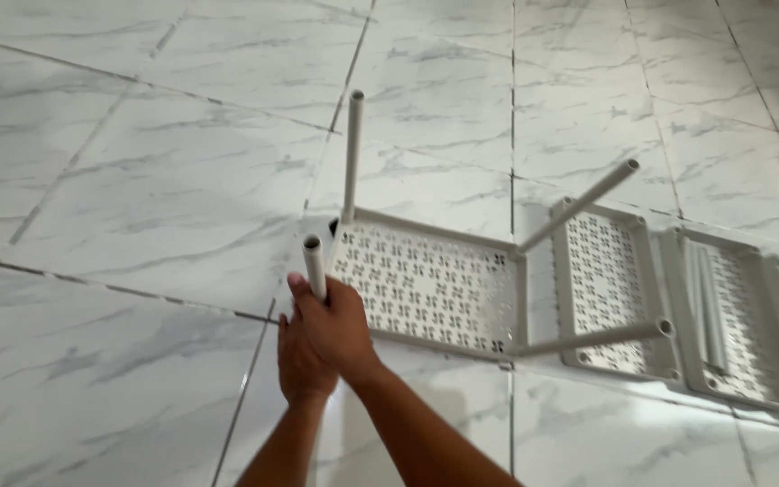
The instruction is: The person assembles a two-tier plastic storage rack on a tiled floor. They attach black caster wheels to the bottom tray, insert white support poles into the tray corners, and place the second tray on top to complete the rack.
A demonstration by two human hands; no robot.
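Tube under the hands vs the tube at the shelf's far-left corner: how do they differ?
1. The gripped tube is clasped by both hands, the right hand over the left hand; the far-left tube stands untouched.
2. The gripped tube shows only a short stub above the fingers; the far-left tube shows nearly its whole length.
3. The gripped tube sits at the near corner of the perforated shelf; the other at the far corner.

Both are pale, hollow and open-ended.
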